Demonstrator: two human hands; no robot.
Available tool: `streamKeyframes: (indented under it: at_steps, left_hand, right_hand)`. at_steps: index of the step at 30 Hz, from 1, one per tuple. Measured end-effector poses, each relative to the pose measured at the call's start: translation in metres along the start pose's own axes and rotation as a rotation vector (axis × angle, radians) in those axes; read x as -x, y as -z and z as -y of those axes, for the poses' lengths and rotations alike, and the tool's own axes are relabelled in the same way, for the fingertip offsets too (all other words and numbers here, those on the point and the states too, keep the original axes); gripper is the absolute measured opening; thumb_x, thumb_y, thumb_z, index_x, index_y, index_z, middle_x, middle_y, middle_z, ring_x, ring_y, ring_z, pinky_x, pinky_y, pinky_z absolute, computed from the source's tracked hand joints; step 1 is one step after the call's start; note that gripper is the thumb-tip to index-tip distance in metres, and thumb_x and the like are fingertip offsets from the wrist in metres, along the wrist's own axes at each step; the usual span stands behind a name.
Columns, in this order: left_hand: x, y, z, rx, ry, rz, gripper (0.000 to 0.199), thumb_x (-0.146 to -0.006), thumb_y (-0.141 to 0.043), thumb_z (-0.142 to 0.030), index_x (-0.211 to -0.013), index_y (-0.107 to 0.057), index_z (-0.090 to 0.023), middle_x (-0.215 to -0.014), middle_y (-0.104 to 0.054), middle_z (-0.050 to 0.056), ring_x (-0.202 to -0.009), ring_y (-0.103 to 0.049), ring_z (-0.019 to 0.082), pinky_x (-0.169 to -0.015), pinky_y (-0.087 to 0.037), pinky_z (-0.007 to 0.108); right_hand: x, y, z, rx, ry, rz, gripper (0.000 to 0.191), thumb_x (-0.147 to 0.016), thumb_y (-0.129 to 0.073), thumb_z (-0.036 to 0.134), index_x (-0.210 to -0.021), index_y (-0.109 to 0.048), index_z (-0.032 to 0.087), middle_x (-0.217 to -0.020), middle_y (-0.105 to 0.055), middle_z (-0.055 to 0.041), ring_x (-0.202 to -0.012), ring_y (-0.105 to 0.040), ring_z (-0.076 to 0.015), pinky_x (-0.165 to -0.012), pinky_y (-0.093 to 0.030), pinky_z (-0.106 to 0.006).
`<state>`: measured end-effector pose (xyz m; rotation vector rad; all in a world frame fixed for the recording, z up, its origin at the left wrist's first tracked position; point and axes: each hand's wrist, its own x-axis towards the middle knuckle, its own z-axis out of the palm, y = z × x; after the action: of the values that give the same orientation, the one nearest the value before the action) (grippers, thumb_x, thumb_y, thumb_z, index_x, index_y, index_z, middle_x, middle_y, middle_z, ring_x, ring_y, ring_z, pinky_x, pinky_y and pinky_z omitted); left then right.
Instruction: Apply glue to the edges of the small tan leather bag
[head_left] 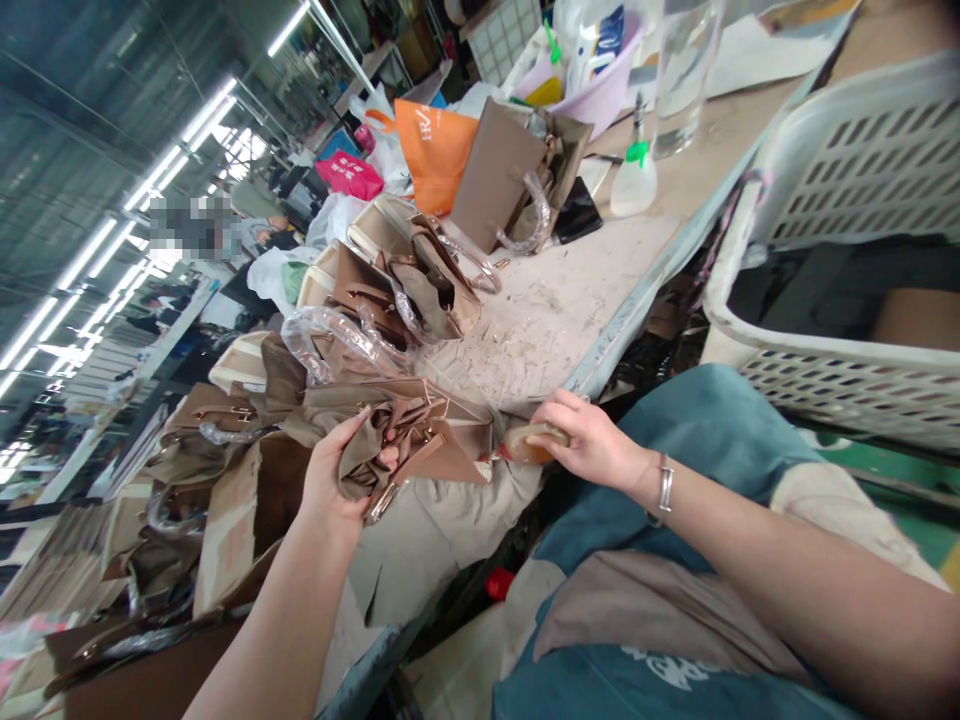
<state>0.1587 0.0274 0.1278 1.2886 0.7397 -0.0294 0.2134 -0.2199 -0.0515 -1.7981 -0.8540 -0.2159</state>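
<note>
A brown handbag (pixel 450 455) lies on the workbench in front of me, its loose olive-brown lining bunched up. My left hand (pixel 341 470) is closed around that lining, with a small metal piece showing under the fingers. My right hand (pixel 581 435) grips a small squeeze bottle (pixel 529 443) holding amber liquid. Its red tip points left, at the bag's edge; whether it touches cannot be told. Beneath the bag, a light cloth (pixel 442 530) drapes toward the bench edge.
More brown handbags (pixel 409 280) with plastic-wrapped handles crowd the left and back. An orange bag (pixel 433 150), a clear bottle with a green collar (pixel 634 180) and a purple basin (pixel 611 85) stand farther back. A white plastic basket (pixel 847 345) is at right. People appear in the background.
</note>
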Motion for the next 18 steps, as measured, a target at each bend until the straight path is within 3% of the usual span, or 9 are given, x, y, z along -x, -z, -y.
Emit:
streamKeyframes:
  at_steps: [8, 14, 18]
  left_hand:
    - [0.012, 0.007, 0.001, 0.01, 0.029, -0.029, 0.017, -0.083, -0.051, -0.021, -0.072, -0.061, -0.012, -0.059, -0.057, 0.003, -0.041, -0.048, 0.01, -0.036, -0.042, 0.02]
    - [0.018, 0.013, 0.007, 0.004, -0.006, -0.04, 0.02, -0.083, -0.052, -0.025, -0.07, -0.061, -0.013, -0.057, -0.056, 0.002, -0.04, -0.049, 0.01, -0.036, -0.042, 0.02]
    - [0.014, 0.01, 0.006, -0.008, -0.026, -0.051, 0.016, -0.083, -0.052, -0.021, -0.072, -0.061, -0.013, -0.058, -0.056, 0.002, -0.041, -0.05, 0.01, -0.036, -0.042, 0.02]
  right_hand:
    - [0.005, 0.012, 0.001, 0.05, -0.115, -0.347, 0.011, -0.085, -0.062, 0.029, -0.087, -0.054, 0.022, -0.078, -0.054, -0.0025, -0.074, -0.054, -0.0185, -0.067, -0.045, -0.033]
    - [-0.004, 0.008, 0.005, 0.071, -0.094, -0.419, 0.011, -0.084, -0.063, 0.028, -0.088, -0.054, 0.021, -0.078, -0.054, -0.0024, -0.073, -0.053, -0.0186, -0.066, -0.045, -0.033]
    - [-0.013, 0.002, 0.008, 0.038, 0.001, -0.415, 0.009, -0.085, -0.062, 0.021, -0.09, -0.054, 0.021, -0.082, -0.053, -0.0035, -0.077, -0.053, -0.0179, -0.068, -0.047, -0.032]
